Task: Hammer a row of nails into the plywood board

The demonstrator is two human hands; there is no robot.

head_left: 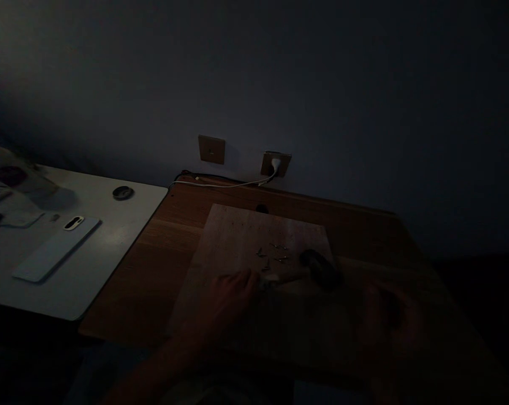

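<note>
A pale wooden board (241, 239) lies on a brown wooden table (144, 281), and several small metal nails (271, 253) are scattered on it. My left hand (233, 298) closes around the end of the wooden handle of a dark-headed hammer (320, 269), whose head is at or just above the board beyond the nails. My right hand (389, 320) is a dark blur at the right of the board, apart from the hammer. Its fingers are hidden by the dimness, and it seems to hold nothing.
A white desk (81, 270) adjoins the table on the left, holding a pale flat slab, a small white-and-black item, a dark round object and cables. A white plug and cable run from a wall socket (276, 164) to the table's back edge.
</note>
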